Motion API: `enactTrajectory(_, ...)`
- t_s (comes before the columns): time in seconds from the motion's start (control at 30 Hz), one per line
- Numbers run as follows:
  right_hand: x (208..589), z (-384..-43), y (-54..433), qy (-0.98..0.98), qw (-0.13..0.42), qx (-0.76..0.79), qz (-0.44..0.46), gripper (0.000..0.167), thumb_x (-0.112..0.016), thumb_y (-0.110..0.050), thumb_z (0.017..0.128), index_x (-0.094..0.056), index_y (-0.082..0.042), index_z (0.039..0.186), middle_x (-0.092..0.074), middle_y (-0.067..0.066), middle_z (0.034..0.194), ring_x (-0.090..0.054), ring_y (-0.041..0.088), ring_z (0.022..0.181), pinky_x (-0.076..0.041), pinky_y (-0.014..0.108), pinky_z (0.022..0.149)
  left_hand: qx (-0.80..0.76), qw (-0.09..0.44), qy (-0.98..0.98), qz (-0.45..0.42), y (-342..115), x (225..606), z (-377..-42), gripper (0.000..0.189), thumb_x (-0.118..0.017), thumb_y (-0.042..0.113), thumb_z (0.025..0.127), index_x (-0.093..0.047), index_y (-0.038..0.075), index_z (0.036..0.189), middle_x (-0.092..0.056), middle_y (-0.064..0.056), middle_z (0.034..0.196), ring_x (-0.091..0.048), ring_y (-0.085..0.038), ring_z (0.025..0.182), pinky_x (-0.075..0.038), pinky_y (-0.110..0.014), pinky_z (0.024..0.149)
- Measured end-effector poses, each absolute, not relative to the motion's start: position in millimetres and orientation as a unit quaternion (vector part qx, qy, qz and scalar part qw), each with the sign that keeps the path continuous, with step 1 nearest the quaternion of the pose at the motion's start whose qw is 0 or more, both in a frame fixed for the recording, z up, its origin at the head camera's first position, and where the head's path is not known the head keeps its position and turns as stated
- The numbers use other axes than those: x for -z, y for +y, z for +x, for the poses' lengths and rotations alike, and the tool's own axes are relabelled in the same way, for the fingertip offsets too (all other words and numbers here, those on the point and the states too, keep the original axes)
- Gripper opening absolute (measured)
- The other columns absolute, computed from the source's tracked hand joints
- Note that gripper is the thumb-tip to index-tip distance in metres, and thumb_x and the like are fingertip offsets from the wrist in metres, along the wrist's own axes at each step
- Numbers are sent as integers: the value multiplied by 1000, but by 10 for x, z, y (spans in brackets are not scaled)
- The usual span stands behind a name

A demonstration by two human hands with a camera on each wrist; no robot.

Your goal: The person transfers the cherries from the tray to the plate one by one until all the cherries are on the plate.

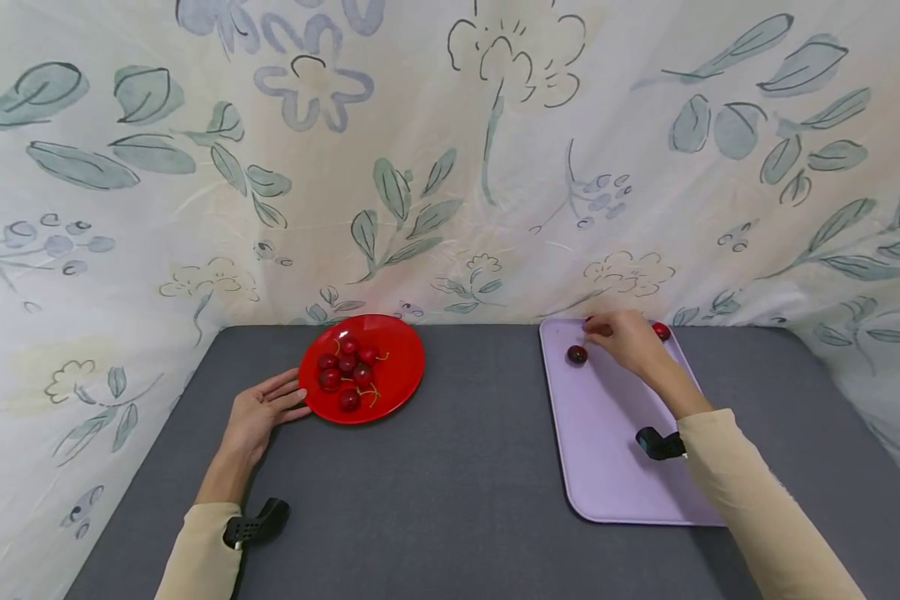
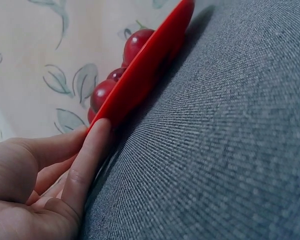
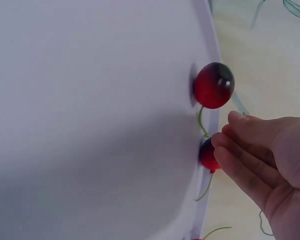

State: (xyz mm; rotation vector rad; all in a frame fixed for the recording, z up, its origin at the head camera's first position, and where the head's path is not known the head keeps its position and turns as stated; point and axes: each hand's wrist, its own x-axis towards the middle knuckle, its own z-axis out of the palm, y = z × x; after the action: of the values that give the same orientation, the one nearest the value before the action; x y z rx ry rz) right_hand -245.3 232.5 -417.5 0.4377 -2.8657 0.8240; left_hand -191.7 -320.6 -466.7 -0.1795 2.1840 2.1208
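Observation:
My left hand [image 1: 258, 414] is at the left edge of a red plate [image 1: 401, 358], its thumb and fingers on either side of the rim [image 2: 140, 75]. Several dark red cherries [image 1: 347, 364], some with green stems, are heaped on the plate. Over the far left part of a lilac tray [image 1: 600, 467] hangs my right hand [image 1: 622, 337]. Its fingertips are beside one cherry [image 3: 208, 154], partly hidden behind them; no firm grip on it shows. Another cherry [image 1: 577, 355] sits just nearer on the tray, its stem reaching towards the fingertips. A third cherry [image 1: 660, 332] is behind the hand.
A dark grey cloth [image 1: 480, 450] covers the table and separates plate from tray. Behind rises a pale curtain [image 1: 450, 167] printed with leaves and flowers. Both forearms wear black wrist devices [image 1: 258, 525]. The right forearm crosses the tray's right side.

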Motion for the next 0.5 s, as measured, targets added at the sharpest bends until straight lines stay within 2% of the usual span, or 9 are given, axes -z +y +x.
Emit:
enactTrajectory(0.23, 4214, -2442, 2351, -964, 37, -216, 149, 19, -73, 3, 84, -76, 0, 103, -70, 16, 98, -64, 31, 87, -56, 47, 79, -697, 45, 714, -58, -3203, 4647, -1911, 58, -62, 5, 96, -38, -5, 147, -64, 0, 113, -69, -7, 93, -59, -32, 80)
enactTrajectory(0.5, 4267, -2436, 2303, -969, 33, -169, 178, 17, -72, 7, 82, -76, 1, 97, -71, 16, 94, -66, 32, 88, -56, 50, 80, -698, 51, 712, -65, -3194, 4630, -1910, 58, -63, 6, 96, -37, -5, 147, -64, 2, 111, -69, -7, 92, -59, -31, 80)
